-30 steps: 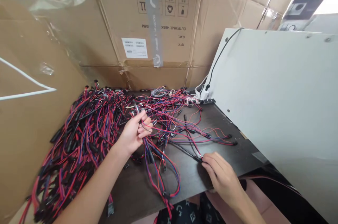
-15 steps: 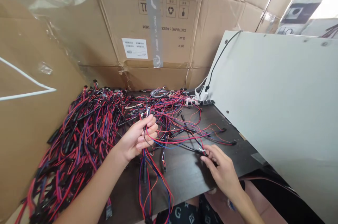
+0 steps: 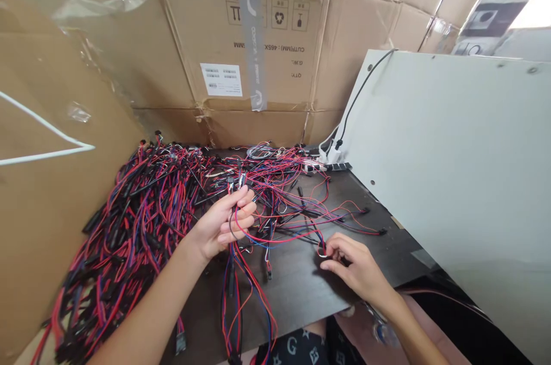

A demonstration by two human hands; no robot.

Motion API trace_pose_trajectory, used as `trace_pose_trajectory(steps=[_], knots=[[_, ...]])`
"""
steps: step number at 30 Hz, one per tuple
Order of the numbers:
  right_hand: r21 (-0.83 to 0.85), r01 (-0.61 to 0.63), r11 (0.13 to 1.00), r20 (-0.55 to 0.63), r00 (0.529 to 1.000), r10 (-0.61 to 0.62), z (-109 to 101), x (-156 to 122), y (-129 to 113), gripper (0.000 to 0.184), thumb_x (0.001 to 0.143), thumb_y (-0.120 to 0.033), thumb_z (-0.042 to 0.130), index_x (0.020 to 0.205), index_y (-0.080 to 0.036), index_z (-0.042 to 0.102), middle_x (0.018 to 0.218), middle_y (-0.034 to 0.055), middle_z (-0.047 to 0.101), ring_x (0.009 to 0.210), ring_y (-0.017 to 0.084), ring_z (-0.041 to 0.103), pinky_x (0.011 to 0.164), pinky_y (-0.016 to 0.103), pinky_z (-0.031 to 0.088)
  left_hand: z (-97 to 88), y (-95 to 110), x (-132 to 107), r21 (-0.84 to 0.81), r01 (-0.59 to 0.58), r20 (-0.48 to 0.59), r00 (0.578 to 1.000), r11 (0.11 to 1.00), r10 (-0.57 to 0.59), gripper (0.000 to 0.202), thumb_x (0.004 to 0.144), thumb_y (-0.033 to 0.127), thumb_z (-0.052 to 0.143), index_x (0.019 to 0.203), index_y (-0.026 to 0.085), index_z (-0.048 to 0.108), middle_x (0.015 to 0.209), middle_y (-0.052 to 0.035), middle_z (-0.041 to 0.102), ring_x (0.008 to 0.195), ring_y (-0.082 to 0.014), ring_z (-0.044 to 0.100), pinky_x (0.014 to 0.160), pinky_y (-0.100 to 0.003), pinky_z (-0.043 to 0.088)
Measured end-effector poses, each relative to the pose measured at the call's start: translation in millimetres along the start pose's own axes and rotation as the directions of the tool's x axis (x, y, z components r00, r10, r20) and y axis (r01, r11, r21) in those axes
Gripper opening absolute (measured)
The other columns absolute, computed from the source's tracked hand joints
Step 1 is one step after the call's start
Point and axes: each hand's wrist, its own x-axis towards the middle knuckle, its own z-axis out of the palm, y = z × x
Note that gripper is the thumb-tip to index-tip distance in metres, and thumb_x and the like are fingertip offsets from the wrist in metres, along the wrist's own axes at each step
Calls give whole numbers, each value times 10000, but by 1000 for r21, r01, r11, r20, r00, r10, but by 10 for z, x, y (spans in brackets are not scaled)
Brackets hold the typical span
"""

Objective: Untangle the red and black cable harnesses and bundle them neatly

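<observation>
A: What's the left hand [image 3: 228, 218] doing?

B: It's curled around a cable bundle [image 3: 231, 282], thumb pressed against the index finger, the other fingers folded loosely. Small connectors [image 3: 242, 179] stick up past the thumb, and the rest of the bundle hangs below the hand in red, blue and black loops towards the front edge of the bench [image 3: 301, 302].

A: And the right hand [image 3: 357, 266]?

B: Half bent, palm down, lower and further right. Its thumb and index tips stand a little apart, with wire ends [image 3: 322, 251] right at the index fingertip — a bit of white shows there too. I can't tell whether it's gripping them or only touching.

A: Anything between the hands?

B: A red wire [image 3: 284, 240] sags across from the left hand's grip towards the right fingertips. Behind it, more loose wires [image 3: 275, 167] are strewn over the back of the bench.

A: What about beyond the left forearm?

B: A big heap of harnesses [image 3: 146, 210], mostly red and black — it lies along the cardboard [image 3: 51, 193] on that side.
</observation>
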Motion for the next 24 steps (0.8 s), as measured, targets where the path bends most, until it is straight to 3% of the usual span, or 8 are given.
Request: trace_pose_trajectory(steps=[7, 13, 17, 21, 24], knots=[[-103, 18, 995, 9, 1000, -17, 8, 2, -32, 84, 916, -168, 472, 845, -182, 516, 796, 33, 559, 660, 122, 513, 595, 230, 430, -20, -15, 5, 18, 2, 21, 1000, 1000, -2, 396, 980, 259, 275, 620, 158, 407, 494, 74, 273, 282, -13, 144, 190, -96, 222], [-327, 100, 940, 38, 995, -92, 48, -38, -14, 263, 944, -153, 382, 1113, -193, 581, 935, 82, 590, 755, 155, 605, 688, 271, 496, -39, -32, 16, 42, 6, -2, 1000, 999, -6, 353, 963, 271, 357, 628, 167, 399, 506, 78, 261, 285, -18, 193, 197, -94, 227], [-416, 99, 904, 85, 994, -70, 30, -34, -17, 217, 949, -134, 353, 970, -186, 563, 892, 69, 581, 706, 152, 585, 650, 270, 475, -47, -32, 26, 63, 2, 8, 1000, 998, -2, 358, 958, 278, 366, 624, 160, 416, 492, 73, 283, 292, -18, 185, 195, -96, 239], [-356, 127, 926, 87, 991, -102, 3, -26, 32, 169, 948, -175, 399, 796, -194, 471, 776, 35, 552, 641, 140, 538, 609, 258, 447, -44, -31, 20, 57, -7, 23, 1000, 998, 6, 353, 960, 269, 360, 628, 160, 410, 494, 73, 289, 292, -16, 182, 201, -94, 241], [-271, 173, 947, 21, 984, -174, -13, -24, 40, 203, 939, -221, 461, 739, -200, 443, 758, 35, 567, 640, 131, 538, 585, 240, 440, -41, -22, 11, 31, -4, 28, 1000, 1000, 3, 346, 967, 269, 342, 639, 170, 388, 508, 79, 262, 289, -21, 187, 203, -97, 224]])
